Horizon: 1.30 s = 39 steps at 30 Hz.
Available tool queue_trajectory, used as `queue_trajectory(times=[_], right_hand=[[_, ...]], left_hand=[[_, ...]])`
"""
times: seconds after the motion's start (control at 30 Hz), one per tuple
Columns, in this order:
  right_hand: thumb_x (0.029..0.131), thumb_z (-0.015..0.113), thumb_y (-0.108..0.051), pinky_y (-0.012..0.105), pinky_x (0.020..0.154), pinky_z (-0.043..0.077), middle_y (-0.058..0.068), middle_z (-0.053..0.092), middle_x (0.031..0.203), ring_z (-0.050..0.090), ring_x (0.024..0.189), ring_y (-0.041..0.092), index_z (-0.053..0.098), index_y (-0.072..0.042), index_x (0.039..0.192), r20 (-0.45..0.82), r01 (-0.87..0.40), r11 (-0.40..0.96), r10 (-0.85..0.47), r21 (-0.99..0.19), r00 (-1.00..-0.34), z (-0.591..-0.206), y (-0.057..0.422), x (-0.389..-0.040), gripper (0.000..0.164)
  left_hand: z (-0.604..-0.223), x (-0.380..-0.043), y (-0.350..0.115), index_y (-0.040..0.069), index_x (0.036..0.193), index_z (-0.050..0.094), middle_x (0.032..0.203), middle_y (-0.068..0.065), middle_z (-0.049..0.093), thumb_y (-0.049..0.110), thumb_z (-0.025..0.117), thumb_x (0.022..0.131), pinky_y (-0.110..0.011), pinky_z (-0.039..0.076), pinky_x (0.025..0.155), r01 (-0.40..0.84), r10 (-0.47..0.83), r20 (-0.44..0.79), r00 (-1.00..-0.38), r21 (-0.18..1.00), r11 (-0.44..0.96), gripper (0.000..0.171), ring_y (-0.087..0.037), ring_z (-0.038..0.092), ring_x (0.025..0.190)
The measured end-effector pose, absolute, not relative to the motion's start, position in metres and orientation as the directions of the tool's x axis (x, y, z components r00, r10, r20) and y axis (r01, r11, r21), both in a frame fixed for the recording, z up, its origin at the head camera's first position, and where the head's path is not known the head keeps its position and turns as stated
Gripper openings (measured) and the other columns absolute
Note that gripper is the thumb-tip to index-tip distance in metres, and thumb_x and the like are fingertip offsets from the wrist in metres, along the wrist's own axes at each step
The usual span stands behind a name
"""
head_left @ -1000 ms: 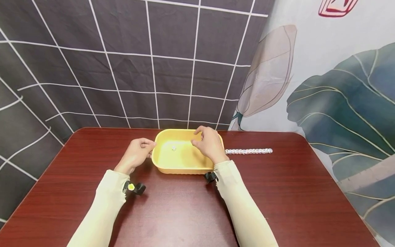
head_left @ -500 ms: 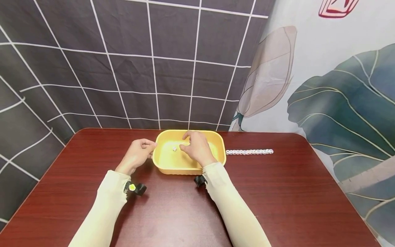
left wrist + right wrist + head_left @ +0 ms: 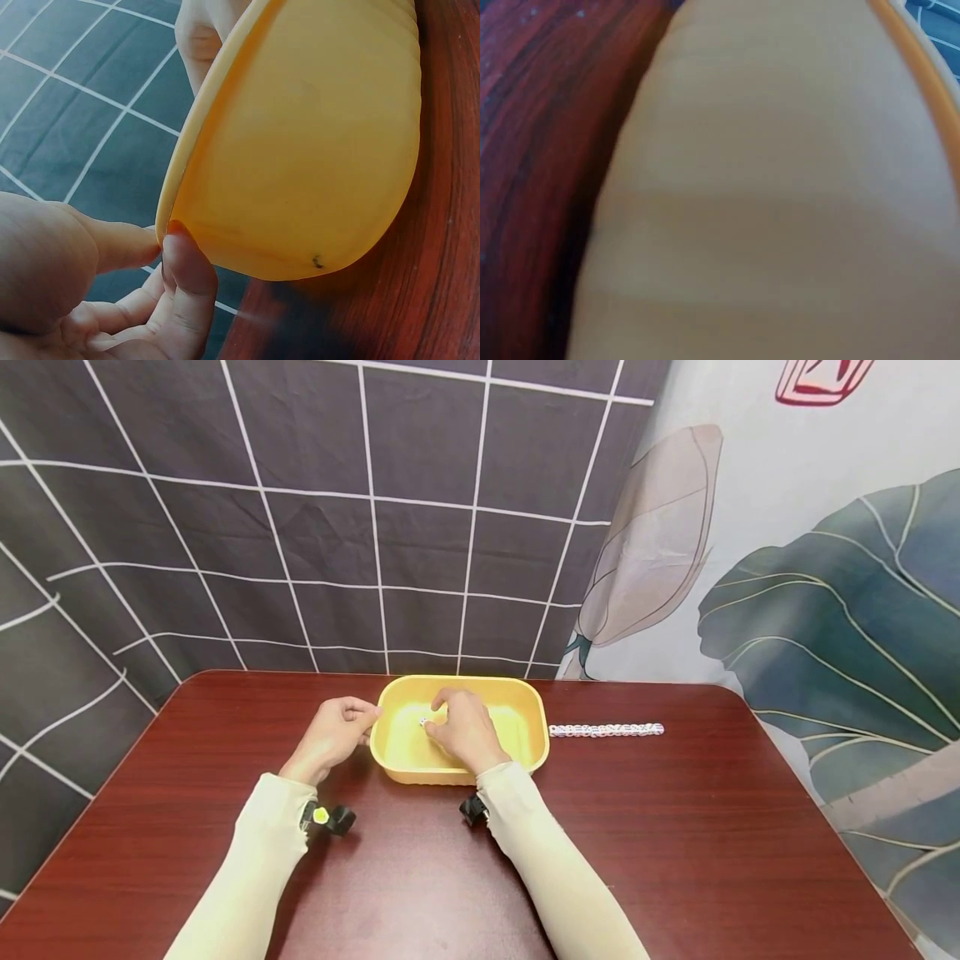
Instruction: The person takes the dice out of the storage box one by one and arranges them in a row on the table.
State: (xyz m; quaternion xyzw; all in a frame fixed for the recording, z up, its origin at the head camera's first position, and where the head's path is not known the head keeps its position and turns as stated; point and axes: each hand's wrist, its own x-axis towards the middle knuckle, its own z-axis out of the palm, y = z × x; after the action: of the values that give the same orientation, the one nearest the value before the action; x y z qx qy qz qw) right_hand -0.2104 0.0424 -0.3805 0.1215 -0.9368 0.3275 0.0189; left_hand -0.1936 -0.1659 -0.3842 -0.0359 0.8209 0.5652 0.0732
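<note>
A yellow plastic basin [image 3: 517,739] stands at the back middle of the table. My left hand [image 3: 333,735] pinches its left rim between thumb and finger, which the left wrist view shows close up on the basin's rim [image 3: 196,127]. My right hand [image 3: 467,731] reaches down inside the basin, thumb and index finger bent and apart. At the thumb tip is a small white die [image 3: 423,722] on the basin floor; whether they touch I cannot tell. The right wrist view holds mostly the basin's outer wall [image 3: 772,165], blurred, with the right hand hidden.
A straight row of white dice [image 3: 606,730] with coloured spots runs rightward from beside the basin's right end. The reddish-brown table [image 3: 720,843] ends at a dark gridded cloth [image 3: 420,552] behind.
My right hand has moved left inside the basin, from its right side to the die. The left hand keeps its hold on the rim, and the die has stayed in place.
</note>
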Motion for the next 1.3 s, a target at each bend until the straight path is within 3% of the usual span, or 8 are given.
queue_trajectory(times=[0.3, 0.67, 0.9, 1.13, 1.3], right_hand=[[0.087, 0.077, -0.017, 0.042, 0.082, 0.056, 0.014, 0.071, 0.109, 0.065, 0.094, 0.03, 0.071, -0.006, 0.103, 0.069, -0.177, 0.783, -0.17, -0.597, -0.983, -0.386, 0.036, -0.21, 0.021], [0.091, 0.067, -0.016, 0.048, 0.082, 0.058, 0.012, 0.07, 0.121, 0.067, 0.107, 0.031, 0.072, -0.014, 0.121, -0.025, -0.188, 0.861, -0.227, -0.473, -0.974, -0.39, 0.031, -0.213, 0.031], [0.089, 0.067, -0.014, 0.045, 0.077, 0.058, 0.008, 0.072, 0.113, 0.066, 0.101, 0.026, 0.077, -0.019, 0.108, -0.039, -0.209, 0.869, -0.253, -0.448, -0.967, -0.391, 0.031, -0.213, 0.022], [0.091, 0.067, -0.013, 0.042, 0.085, 0.056, 0.007, 0.07, 0.115, 0.063, 0.108, 0.024, 0.075, -0.018, 0.118, -0.05, -0.254, 0.861, -0.306, -0.44, -0.951, -0.39, 0.029, -0.212, 0.029], [0.091, 0.068, -0.012, 0.041, 0.086, 0.056, 0.007, 0.07, 0.108, 0.064, 0.104, 0.024, 0.077, -0.016, 0.106, -0.048, -0.274, 0.86, -0.325, -0.43, -0.945, -0.388, 0.028, -0.211, 0.017]], left_hand=[[-0.383, -0.194, -0.166, -0.011, 0.121, 0.061, 0.088, -0.006, 0.07, 0.015, 0.059, 0.103, -0.024, 0.057, 0.072, -0.14, 0.028, -0.161, -0.987, 0.92, 0.366, 0.032, -0.008, 0.062, 0.07], [-0.382, -0.194, -0.166, -0.011, 0.122, 0.061, 0.091, -0.009, 0.071, 0.015, 0.059, 0.103, -0.022, 0.057, 0.07, -0.143, 0.026, -0.163, -0.986, 0.921, 0.363, 0.032, -0.008, 0.062, 0.07], [-0.383, -0.193, -0.165, -0.011, 0.121, 0.061, 0.087, -0.005, 0.07, 0.015, 0.059, 0.103, -0.022, 0.056, 0.069, -0.144, 0.024, -0.163, -0.986, 0.922, 0.36, 0.032, -0.007, 0.061, 0.069], [-0.383, -0.193, -0.165, -0.011, 0.122, 0.061, 0.089, -0.008, 0.07, 0.014, 0.059, 0.103, -0.021, 0.056, 0.069, -0.147, 0.025, -0.166, -0.986, 0.923, 0.356, 0.032, -0.007, 0.062, 0.07], [-0.384, -0.193, -0.166, -0.011, 0.122, 0.061, 0.09, -0.009, 0.071, 0.015, 0.059, 0.103, -0.022, 0.057, 0.07, -0.143, 0.028, -0.163, -0.986, 0.924, 0.355, 0.032, -0.007, 0.062, 0.07]])
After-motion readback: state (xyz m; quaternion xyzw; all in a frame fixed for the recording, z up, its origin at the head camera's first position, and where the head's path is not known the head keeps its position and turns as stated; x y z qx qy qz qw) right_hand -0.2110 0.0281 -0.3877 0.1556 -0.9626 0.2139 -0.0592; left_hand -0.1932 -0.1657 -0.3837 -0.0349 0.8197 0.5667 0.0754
